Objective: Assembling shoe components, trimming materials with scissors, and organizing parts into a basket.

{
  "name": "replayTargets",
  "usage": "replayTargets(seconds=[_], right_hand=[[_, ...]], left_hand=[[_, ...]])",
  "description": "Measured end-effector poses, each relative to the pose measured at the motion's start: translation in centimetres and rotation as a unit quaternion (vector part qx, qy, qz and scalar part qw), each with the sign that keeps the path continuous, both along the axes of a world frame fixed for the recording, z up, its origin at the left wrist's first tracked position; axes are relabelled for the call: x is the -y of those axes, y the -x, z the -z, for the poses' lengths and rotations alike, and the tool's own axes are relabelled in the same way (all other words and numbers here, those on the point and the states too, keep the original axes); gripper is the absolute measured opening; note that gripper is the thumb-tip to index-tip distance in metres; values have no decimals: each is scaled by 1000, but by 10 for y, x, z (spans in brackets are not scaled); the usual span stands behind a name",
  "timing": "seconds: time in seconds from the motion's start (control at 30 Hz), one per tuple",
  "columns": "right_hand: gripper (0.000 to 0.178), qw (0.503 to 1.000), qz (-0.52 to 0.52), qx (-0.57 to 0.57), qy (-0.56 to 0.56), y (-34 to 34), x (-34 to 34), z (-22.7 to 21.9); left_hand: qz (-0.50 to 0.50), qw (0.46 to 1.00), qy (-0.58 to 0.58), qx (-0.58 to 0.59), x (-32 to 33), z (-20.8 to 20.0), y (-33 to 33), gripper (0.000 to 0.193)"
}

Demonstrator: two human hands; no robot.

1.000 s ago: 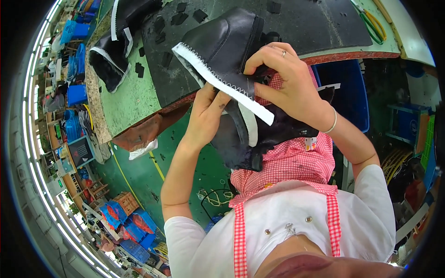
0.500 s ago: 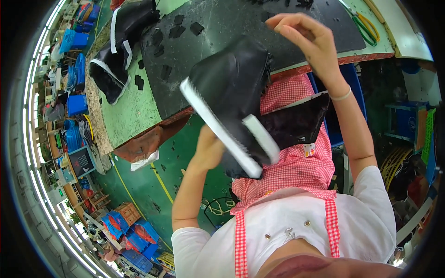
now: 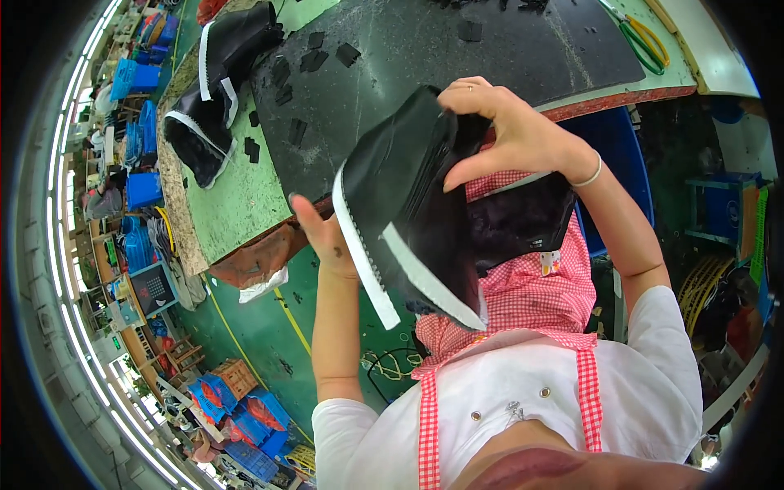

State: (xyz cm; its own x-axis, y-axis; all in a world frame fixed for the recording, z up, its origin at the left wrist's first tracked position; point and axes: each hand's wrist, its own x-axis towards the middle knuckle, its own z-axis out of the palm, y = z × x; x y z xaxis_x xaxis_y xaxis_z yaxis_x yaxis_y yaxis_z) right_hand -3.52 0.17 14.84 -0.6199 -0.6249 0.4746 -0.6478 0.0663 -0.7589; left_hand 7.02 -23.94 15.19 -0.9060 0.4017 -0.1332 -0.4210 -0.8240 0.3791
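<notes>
Smooth black boot (image 3: 392, 155) with white strips (image 3: 377, 300), near tabletop (image 3: 237, 204) edge, grasped by right hand (image 3: 523, 139); left hand (image 3: 333, 245) fingers hidden, grip unclear

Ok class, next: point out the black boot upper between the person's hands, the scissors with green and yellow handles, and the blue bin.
Black boot upper (image 3: 394, 155): head view, on its smooth side.
Scissors (image 3: 632, 37): head view, on the green handle.
Blue bin (image 3: 627, 167): head view, on its inner wall.

Green floor (image 3: 260, 339) with yellow lines (image 3: 296, 322); a worn green table (image 3: 237, 204). At left, blue bins (image 3: 144, 189) line a cluttered workshop beneath long, bright ceiling lights (image 3: 75, 312).
</notes>
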Motion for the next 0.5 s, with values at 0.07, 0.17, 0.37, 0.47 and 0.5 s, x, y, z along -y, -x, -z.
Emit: replayTargets(seconds=[0.07,0.17,0.37,0.47,0.5], right_hand=[[52,1000,7,-17,1,-9,6,-8],[41,987,151,-46,-39,-18,6,-20],[32,987,114,-45,105,-26,17,-33],[32,989,92,-70,94,-23,17,-34],[31,989,84,-103,69,-22,16,-34]], left_hand=[[27,922,382,-59,9,-3,-4,75],[-71,944,319,52,-22,-20,-8,50],[-117,955,271,-2,-34,-25,-20,47],[-132,943,302,39,-36,-23,-22,42],[-133,943,303,40,-35,-23,-22,42]])
